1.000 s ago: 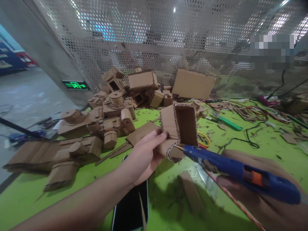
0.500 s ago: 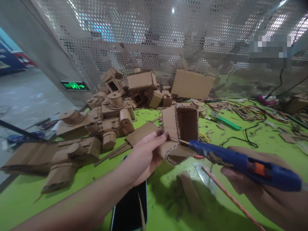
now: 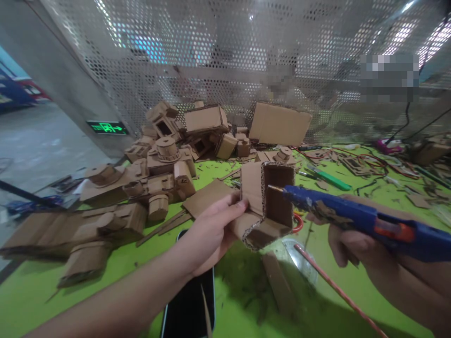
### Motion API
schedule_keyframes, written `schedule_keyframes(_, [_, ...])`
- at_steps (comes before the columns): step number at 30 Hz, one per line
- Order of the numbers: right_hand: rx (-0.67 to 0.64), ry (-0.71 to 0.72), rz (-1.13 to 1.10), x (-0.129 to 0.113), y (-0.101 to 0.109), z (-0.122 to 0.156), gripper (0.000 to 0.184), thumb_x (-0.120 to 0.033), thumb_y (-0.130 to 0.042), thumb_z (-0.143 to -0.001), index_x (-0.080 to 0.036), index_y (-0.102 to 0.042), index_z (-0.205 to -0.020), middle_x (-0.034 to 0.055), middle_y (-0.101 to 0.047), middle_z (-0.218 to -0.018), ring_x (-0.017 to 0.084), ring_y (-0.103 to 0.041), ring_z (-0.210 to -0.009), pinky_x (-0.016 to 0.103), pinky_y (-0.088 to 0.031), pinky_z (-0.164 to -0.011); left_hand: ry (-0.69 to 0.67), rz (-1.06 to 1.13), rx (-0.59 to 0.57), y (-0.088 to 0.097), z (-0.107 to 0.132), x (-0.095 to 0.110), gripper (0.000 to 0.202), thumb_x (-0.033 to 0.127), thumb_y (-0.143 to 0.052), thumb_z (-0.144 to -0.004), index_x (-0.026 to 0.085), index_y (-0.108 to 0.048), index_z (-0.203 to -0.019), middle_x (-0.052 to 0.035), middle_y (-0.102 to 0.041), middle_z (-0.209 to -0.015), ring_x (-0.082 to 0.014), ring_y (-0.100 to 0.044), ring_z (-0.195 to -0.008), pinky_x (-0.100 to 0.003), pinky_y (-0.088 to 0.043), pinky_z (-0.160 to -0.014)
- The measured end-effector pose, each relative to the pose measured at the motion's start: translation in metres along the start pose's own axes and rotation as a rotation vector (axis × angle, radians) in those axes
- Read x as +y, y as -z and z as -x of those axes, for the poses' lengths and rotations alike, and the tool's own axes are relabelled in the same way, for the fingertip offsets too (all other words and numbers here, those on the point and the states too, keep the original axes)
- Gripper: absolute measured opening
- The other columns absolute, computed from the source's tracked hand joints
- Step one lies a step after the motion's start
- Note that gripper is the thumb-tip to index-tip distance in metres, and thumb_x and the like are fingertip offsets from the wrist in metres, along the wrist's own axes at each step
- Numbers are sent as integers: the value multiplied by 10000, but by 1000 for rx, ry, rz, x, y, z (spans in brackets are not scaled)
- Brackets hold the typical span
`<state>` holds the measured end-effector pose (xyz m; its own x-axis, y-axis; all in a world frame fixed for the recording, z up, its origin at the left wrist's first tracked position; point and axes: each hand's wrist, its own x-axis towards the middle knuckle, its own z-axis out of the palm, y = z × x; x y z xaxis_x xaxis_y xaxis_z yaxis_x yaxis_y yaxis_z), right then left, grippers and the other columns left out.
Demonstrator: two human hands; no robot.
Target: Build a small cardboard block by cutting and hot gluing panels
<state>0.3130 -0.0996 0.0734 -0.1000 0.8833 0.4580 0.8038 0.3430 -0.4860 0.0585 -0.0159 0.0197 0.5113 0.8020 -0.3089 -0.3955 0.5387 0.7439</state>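
Between thumb and fingers, my left hand (image 3: 218, 225) holds an open cardboard box (image 3: 252, 188) above the table, its hollow side and corrugated edges facing right. My right hand (image 3: 369, 239) is wrapped around a blue glue gun (image 3: 327, 206), which has an orange part in its body and brown scraps stuck near the front. The metal nozzle points left, in front of the box's opening near its left edge; whether it touches the cardboard I cannot tell. Below my left hand lies a black phone (image 3: 190, 305), partly covered by my forearm.
Cardboard camera models (image 3: 165, 183) are piled at the left and back. A flat cardboard sheet (image 3: 204, 197) lies beyond my left hand. A green cutter (image 3: 333, 179), red cables and scraps lie at the right. Behind stands a perforated metal screen (image 3: 225, 61).
The glue gun's nozzle has moved up and slightly right, away from the inner corner of the box's edge. The box has shifted slightly right and down in my left hand.
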Motion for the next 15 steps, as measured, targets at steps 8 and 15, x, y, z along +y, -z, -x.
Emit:
schedule_keyframes(8, [7,48,-87,4,-4,-7,337,-465,-614,-1068,-321,-583,-766,-57,-620,-629,164,-633,-484,249,-478,-398,10,0,-21,1,2,-1,341,144,-590,-1076,132,-699,-1399,-165,-783,-1401,-241,-777,-1245,-276,-645,-1002])
schedule_keyframes(15, [-125,75,105,16,6,0,381,-509,-576,-1074,-301,-624,-757,-46,-626,-573,163,-650,-438,223,-502,-383,20,-19,-65,0,2,-1,347,174,-617,-1074,145,-691,-1412,-165,-772,-1430,-259,-784,-1240,-313,-645,-1029])
